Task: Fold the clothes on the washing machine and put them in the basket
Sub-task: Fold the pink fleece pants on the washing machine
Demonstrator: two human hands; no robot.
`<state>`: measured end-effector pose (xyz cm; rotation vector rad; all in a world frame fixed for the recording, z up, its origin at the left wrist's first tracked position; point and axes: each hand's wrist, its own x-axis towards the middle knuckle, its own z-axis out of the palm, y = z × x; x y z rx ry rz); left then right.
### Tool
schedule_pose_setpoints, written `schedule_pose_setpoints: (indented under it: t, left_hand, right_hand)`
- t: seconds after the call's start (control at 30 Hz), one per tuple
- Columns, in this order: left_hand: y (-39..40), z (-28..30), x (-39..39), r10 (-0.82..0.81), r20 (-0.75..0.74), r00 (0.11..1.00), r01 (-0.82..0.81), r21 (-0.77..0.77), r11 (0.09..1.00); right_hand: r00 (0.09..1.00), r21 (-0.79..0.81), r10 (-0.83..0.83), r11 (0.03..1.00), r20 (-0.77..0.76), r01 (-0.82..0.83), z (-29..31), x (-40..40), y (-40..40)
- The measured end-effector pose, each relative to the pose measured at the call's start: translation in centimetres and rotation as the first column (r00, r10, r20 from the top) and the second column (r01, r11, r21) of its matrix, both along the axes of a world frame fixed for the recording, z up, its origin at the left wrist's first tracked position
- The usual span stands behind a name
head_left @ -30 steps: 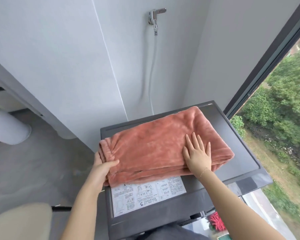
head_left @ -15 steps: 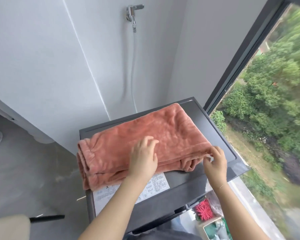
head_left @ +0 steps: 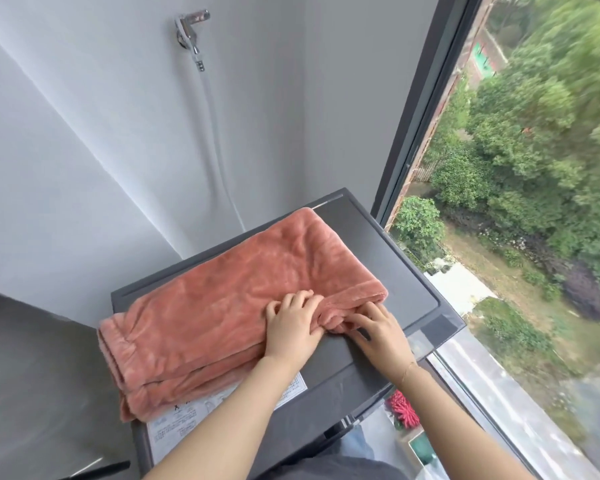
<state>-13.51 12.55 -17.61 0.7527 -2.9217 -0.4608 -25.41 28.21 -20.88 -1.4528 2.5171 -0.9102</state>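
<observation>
A folded salmon-pink fleece garment (head_left: pixel 222 306) lies across the dark grey lid of the washing machine (head_left: pixel 388 268). My left hand (head_left: pixel 293 325) grips the garment's near right edge, fingers curled into the cloth. Right beside it, my right hand (head_left: pixel 378 329) pinches the bunched corner of the same edge, with its fingers tucked partly under the fabric. No basket is plainly in view.
A white instruction sticker (head_left: pixel 194 420) shows on the machine's front lid. A tap with a hose (head_left: pixel 191 32) hangs on the wall behind. A large window (head_left: pixel 499 202) runs along the right. Red bristly items (head_left: pixel 402 410) lie low beside the machine.
My left hand left the garment's left end and slid to its near right edge. My right hand moved from the outer right corner inward, and both now hold the bunched edge together.
</observation>
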Motion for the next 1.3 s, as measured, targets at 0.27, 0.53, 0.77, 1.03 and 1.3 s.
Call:
schedule_pose_setpoints:
  t: [0.27, 0.53, 0.77, 1.03, 1.3]
  left_hand:
    - [-0.7, -0.1, 0.6, -0.06, -0.369, 0.928, 0.1, 0.088, 0.991]
    - [0.7, -0.4, 0.6, -0.159, 0.047, 0.986, 0.157, 0.032, 0.987]
    - [-0.5, 1.8, -1.6, -0.05, -0.287, 0.957, 0.022, -0.099, 0.995]
    - [0.9, -0.4, 0.4, -0.139, -0.059, 0.989, 0.136, -0.05, 0.989]
    - [-0.8, 0.8, 2.0, 0.012, 0.005, 1.0, -0.012, 0.04, 0.999]
  right_hand:
    - [0.915, -0.15, -0.399, 0.91, -0.057, 0.388, 2.0, 0.2, -3.0]
    - [0.967, 0.048, -0.235, 0.972, 0.098, 0.231, 1.0, -2.4, -2.7]
    - [0.885, -0.222, -0.226, 0.915, 0.408, 0.336, 3.1, -3.1, -3.8]
    - [0.336, 0.02, -0.194, 0.888, 0.922, 0.459, 4.6, -3.8, -3.0]
    - [0.339, 0.234, -0.334, 0.924, 0.879, 0.304, 5.7, -7.8, -5.4]
